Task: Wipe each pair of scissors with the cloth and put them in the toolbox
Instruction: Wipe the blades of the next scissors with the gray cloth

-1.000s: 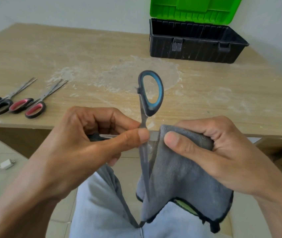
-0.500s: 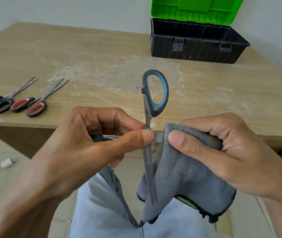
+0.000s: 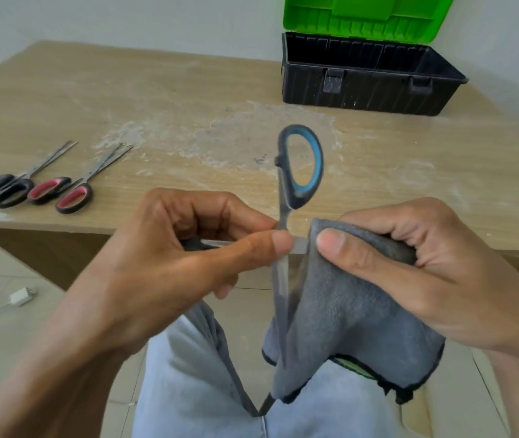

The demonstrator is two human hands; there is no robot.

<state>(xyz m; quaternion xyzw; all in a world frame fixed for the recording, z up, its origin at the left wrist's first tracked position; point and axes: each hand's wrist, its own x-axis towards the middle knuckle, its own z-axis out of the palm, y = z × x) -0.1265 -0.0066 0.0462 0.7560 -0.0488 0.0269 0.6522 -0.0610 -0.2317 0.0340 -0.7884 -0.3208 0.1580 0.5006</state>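
Our left hand (image 3: 163,263) pinching blue-handled scissors (image 3: 315,162), our right hand (image 3: 425,273) gripping grey cloth (image 3: 340,317), we are facing red-handled scissors (image 3: 76,197) and an open black plastic toolbox (image 3: 362,93) on the scuffed wooden counter (image 3: 188,99).

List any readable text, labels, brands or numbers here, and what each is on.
None readable.
The toolbox and its green lid: no lettering visible.
The blue-handled scissors, black-handled scissors, red-handled scissors and cloth: no marks visible.
The white charger on the floor: too small to tell.
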